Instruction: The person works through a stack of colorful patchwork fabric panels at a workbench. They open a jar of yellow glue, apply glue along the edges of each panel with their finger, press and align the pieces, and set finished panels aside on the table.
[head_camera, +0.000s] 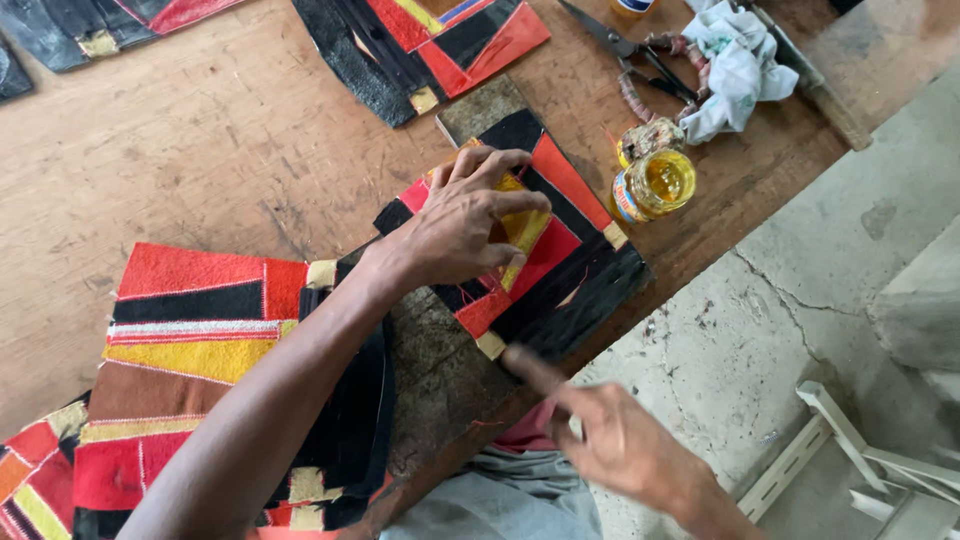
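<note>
Currently left hand (465, 215) presses flat, ungripped, on patchwork (560, 250); right hand (610, 445), index extended, touches its near edge, grasping nothing.

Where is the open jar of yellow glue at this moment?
In the head view, the jar of yellow glue lies right of centre on the wooden table, between the patchwork panel and the scissors.
</note>
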